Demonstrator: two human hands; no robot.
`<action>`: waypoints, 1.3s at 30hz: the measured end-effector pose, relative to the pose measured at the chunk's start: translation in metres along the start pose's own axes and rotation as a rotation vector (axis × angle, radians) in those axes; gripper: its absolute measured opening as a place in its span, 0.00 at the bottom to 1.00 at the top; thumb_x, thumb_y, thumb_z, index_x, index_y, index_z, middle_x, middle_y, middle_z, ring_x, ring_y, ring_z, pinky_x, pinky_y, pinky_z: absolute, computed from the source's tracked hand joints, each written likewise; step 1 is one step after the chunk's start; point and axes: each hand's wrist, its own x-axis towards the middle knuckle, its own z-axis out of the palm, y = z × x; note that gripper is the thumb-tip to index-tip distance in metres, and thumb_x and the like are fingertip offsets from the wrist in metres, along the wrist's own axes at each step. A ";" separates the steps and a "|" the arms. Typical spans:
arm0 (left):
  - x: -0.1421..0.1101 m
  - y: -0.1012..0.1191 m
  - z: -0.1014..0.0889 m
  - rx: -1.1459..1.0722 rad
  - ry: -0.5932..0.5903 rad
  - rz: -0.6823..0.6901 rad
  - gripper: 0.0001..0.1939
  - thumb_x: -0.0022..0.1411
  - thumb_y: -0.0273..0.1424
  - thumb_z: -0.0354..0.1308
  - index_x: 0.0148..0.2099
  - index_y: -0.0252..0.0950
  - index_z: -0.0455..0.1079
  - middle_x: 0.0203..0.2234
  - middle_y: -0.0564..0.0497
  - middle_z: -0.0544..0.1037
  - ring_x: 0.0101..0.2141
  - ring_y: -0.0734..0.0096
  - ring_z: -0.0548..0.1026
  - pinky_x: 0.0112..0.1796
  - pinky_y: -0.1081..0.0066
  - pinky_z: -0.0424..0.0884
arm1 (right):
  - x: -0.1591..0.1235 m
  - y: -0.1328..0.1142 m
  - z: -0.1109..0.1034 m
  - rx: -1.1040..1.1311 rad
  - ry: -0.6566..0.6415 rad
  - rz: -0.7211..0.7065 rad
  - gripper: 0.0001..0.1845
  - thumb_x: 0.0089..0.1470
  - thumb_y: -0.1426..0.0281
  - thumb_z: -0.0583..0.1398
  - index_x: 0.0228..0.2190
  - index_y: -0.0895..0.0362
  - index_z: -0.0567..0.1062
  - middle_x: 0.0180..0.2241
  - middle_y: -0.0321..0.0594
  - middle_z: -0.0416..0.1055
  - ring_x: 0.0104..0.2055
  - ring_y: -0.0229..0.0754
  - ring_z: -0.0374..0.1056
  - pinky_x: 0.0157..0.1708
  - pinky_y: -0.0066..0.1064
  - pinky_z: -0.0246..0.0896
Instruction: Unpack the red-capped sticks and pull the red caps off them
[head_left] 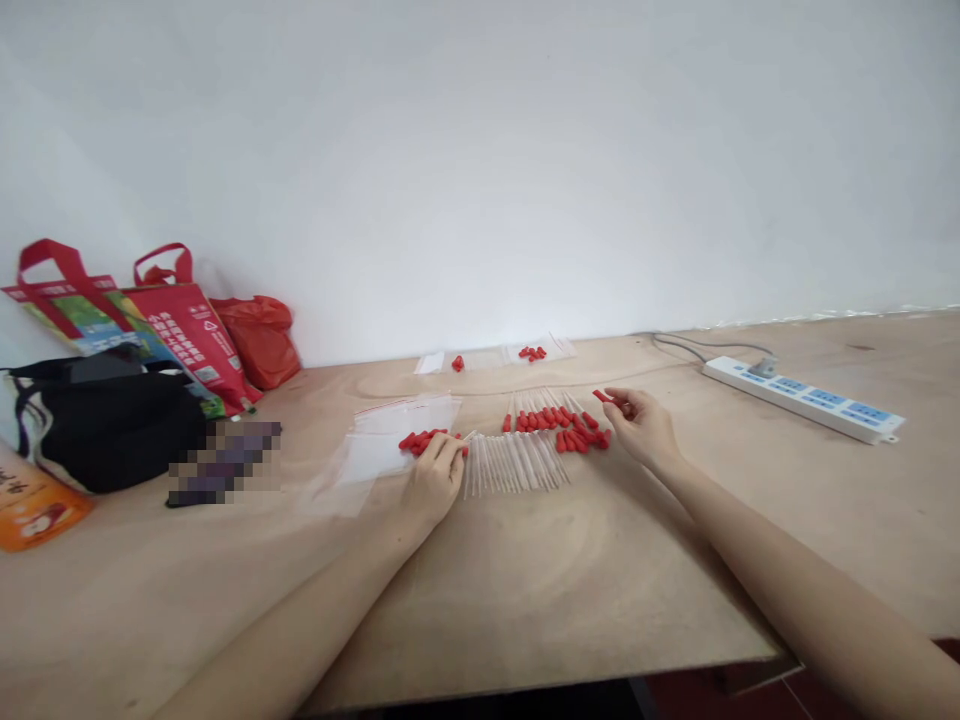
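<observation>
My right hand (637, 425), raised at the right of the row, has its fingers closed on a red rubber dropper bulb (601, 397). At the left end of a row of clear glass dropper tubes (517, 463), my left hand (436, 478) pinches what looks like the end of one thin glass tube (470, 437). Loose red bulbs (421, 440) lie behind the left hand, partly hidden by it. More loose bulbs (581, 440) lie beside the right hand. Behind the row, droppers with red bulbs fitted (551, 417) lie side by side, bulbs toward me.
Clear zip bags (360, 455) lie left of the left hand. Farther back, more bags (491, 358) hold red pieces. A white power strip (806, 400) with a plug is at right. Shopping bags (195, 330) and a black cloth bag (105, 425) stand at left.
</observation>
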 end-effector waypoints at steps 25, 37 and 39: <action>-0.003 0.010 -0.018 -0.155 -0.171 0.062 0.11 0.55 0.33 0.54 0.39 0.32 0.68 0.34 0.45 0.73 0.35 0.68 0.72 0.37 0.67 0.71 | 0.017 0.028 0.000 -0.283 -0.290 0.252 0.15 0.45 0.59 0.54 0.25 0.55 0.74 0.23 0.36 0.73 0.27 0.38 0.66 0.25 0.26 0.52; 0.000 -0.001 -0.025 -0.018 -0.313 0.086 0.27 0.48 0.45 0.59 0.48 0.37 0.65 0.41 0.45 0.70 0.41 0.59 0.67 0.41 0.59 0.64 | 0.052 0.042 0.026 -0.312 -0.526 0.436 0.17 0.32 0.58 0.63 0.11 0.58 0.70 0.10 0.38 0.65 0.14 0.36 0.59 0.15 0.27 0.48; -0.001 -0.003 -0.024 -0.016 -0.305 0.071 0.26 0.48 0.45 0.59 0.48 0.38 0.65 0.40 0.45 0.70 0.41 0.60 0.67 0.41 0.60 0.64 | 0.051 0.040 0.028 -0.310 -0.530 0.444 0.16 0.33 0.60 0.63 0.10 0.58 0.68 0.10 0.39 0.65 0.13 0.37 0.59 0.15 0.28 0.49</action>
